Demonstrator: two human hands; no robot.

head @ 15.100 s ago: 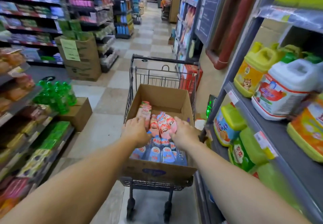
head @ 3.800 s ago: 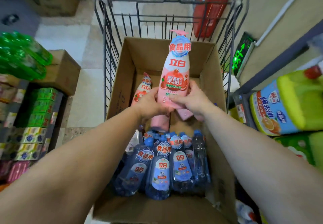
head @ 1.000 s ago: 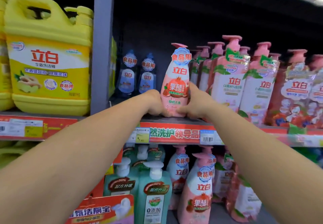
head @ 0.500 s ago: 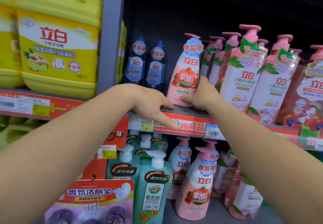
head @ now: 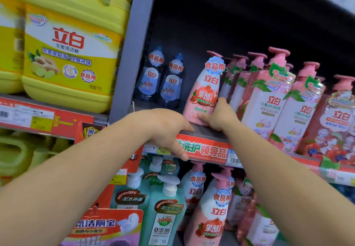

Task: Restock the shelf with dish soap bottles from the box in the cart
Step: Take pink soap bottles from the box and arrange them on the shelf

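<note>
- Supermarket aisle, grey shelf [head: 207, 131] at chest height with a red price strip [head: 203, 150] along its edge.
- Pink dish soap bottle [head: 204, 90] stands upright at the shelf front, between two dark blue bottles [head: 162, 81] on its left and a row of pink pump bottles [head: 269, 99] on its right.
- My right hand [head: 219, 118] grips the pink bottle low down, thumb across its base, fingers curled round the far side.
- My left hand [head: 169, 128] holds nothing; fingers loose, draped over the shelf edge and price strip, off the bottle.
- Yellow detergent jug [head: 71, 53] sits in the next bay left, past the grey upright [head: 132, 49].
- Lower shelf: teal pump bottles [head: 165, 213], more pink ones.
</note>
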